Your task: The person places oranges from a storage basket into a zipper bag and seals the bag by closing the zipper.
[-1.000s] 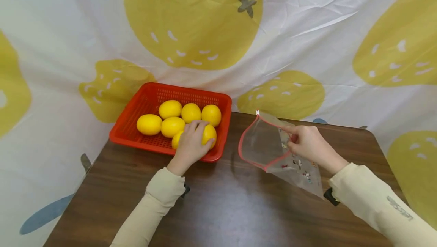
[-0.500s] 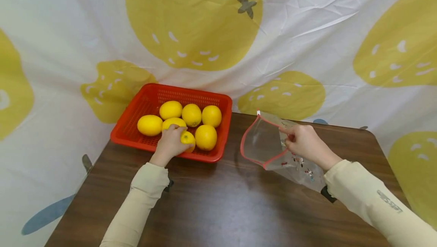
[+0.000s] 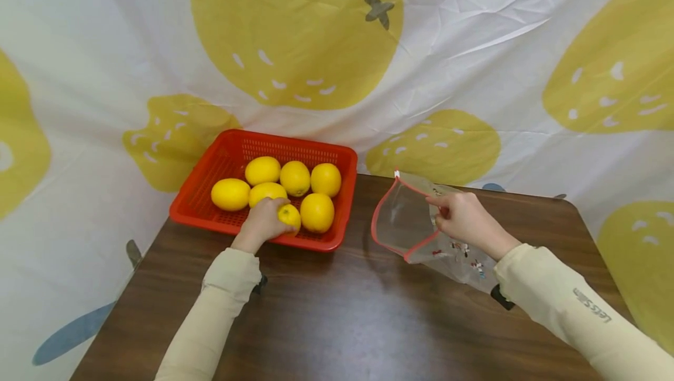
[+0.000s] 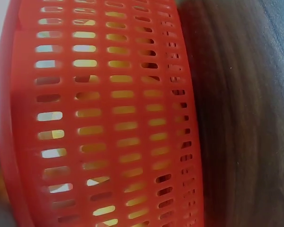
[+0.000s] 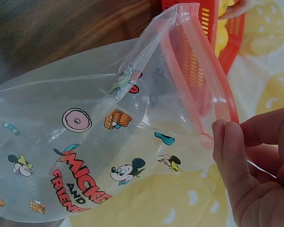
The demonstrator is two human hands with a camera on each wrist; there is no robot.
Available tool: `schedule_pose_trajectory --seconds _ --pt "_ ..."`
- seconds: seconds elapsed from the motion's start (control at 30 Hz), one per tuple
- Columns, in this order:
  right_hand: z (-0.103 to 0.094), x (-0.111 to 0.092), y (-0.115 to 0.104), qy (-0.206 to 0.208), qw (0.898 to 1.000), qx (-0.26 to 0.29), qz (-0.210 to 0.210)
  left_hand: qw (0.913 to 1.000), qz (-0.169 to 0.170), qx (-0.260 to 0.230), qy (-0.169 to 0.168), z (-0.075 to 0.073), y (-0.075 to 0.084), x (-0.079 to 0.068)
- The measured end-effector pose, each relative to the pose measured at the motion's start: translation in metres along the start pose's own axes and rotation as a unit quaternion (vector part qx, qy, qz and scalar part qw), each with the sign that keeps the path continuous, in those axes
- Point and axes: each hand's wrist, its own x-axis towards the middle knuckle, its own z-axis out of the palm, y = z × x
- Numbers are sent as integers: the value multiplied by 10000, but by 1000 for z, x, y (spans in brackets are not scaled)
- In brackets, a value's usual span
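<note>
In the head view, my left hand reaches over the front rim of a red plastic basket. Its fingers and thumb curl round a lemon at the front, stem end showing. Several other lemons lie about it in the basket. The left wrist view is mostly filled by the basket's slotted wall, with yellow showing through. My right hand pinches the edge of a clear zip bag with a red zip strip and cartoon prints. The bag's mouth gapes toward the basket.
Both things are on a dark wooden table. Behind it hangs a white cloth with large yellow fruit prints, close to the basket's back. A white zip slider sits at the bag's upper corner.
My left hand has moved left from the right-front lemon to the one beside it and now grips that. The right hand keeps its pinch on the bag, shifting slightly left.
</note>
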Motion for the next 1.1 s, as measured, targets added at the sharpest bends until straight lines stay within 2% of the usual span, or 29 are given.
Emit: schedule_pose_trajectory --seconds 0.17,0.37,0.77,0.93,1.1 --pt "0 -1 0 31 10000 -22 -22 9999 -137 -69 3 1 1 1" --pt "-1 -2 -1 80 9999 -54 -33 9996 -147 -1 255 5 1 0" --pt "-4 -4 -1 -4 10000 -90 32 9918 -191 299 1225 11 -1 -9" --pt "-4 -4 -1 -6 9999 -99 13 9849 -82 122 1726 13 -1 -12" --pt "-4 -5 -1 19 10000 -93 -8 9759 68 -443 2135 12 -1 -14"
